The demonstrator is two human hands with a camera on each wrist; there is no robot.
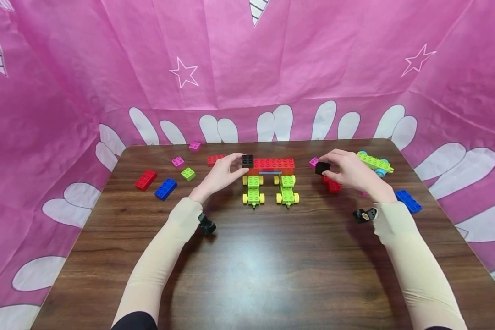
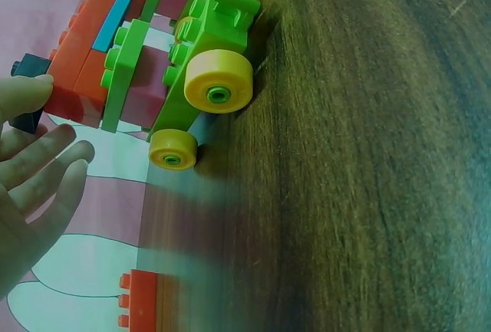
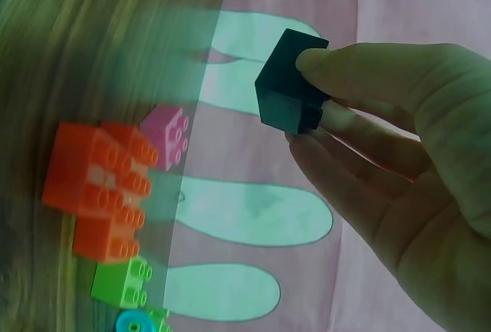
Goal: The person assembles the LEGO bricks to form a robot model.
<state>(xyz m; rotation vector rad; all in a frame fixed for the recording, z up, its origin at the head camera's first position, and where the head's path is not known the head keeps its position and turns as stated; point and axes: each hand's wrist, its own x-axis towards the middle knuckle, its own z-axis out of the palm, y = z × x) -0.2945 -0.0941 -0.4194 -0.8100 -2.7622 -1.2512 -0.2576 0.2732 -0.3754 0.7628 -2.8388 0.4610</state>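
Wheels [image 1: 262,198] under a mid-frame lime chassis [image 1: 253,197] might roll, I judge, if pressed unevenly; beyond, the left hand [image 1: 224,173] pinches a black block [image 1: 247,161] against the red beam [image 1: 274,165]; right of centre, the right hand [image 1: 348,169] pinches a second block [image 1: 322,168], droppable if loosened

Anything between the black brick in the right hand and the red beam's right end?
Nothing visible blocks the way: the right hand holds the black brick above the table, and the nearby pink brick lies on it.

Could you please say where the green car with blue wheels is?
In the head view, the green car is near the far right corner of the table, beyond the blue brick on that side.
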